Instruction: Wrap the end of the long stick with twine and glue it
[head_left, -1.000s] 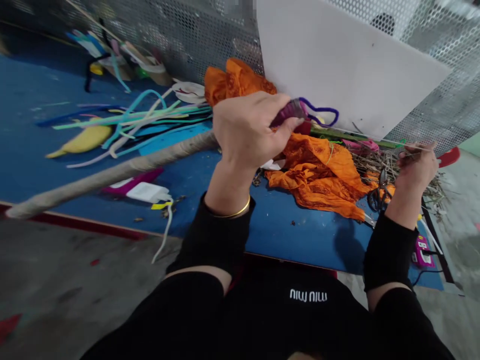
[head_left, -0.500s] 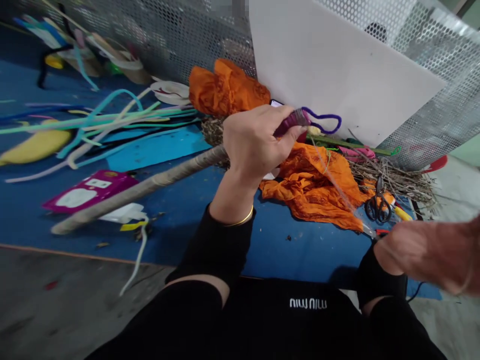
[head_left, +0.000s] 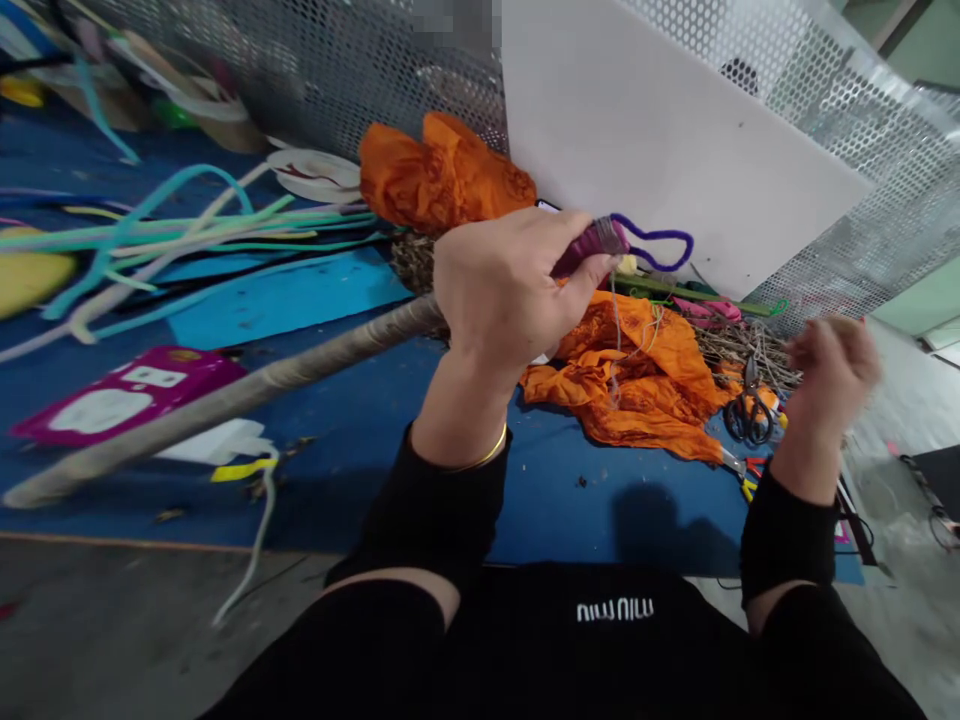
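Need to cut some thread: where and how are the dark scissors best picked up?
I'd grip the scissors by the handle loops, bringing the right hand in from the wearer's side of the table. The loops face the body, while the blades point away towards the twigs.

The only view is worn on the head, looking forward and steeply down over the wearer's own chest, close above the counter (head_left: 555, 510), taking in its near edge and the perforated metal panel (head_left: 330, 80) behind.
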